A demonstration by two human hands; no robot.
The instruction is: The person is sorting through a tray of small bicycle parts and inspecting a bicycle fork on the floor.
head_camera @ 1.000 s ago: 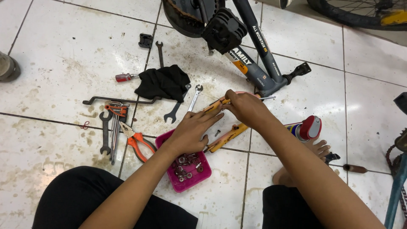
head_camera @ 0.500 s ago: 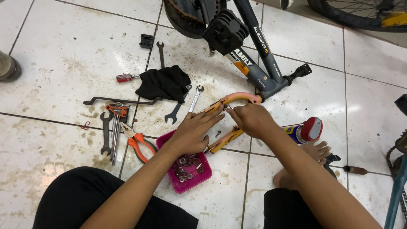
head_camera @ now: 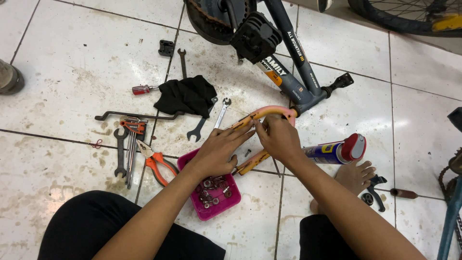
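- Mid-job by the look of it: both hands on the curved pink and orange fork [head_camera: 262, 113] at frame centre, its top end touching the bike frame [head_camera: 293, 79].
- Left hand [head_camera: 219, 151] lies flat on 1 leg, fingers spread; right hand [head_camera: 279, 139] curls around the other, pinching something too small to tell.
- Pink tray [head_camera: 214, 209] of small nuts just below, wrenches [head_camera: 127, 149] and pliers [head_camera: 156, 166] at left, spray can [head_camera: 334, 150] at right.
- Grimy white floor tiles [head_camera: 72, 62], a wheel [head_camera: 409, 14] at upper right.

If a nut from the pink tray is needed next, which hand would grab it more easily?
Probably the left hand. It rests on the curved orange fork right above the pink tray, whose nuts lie just under its wrist. The right hand sits farther off, fingers on the fork near the spray can.
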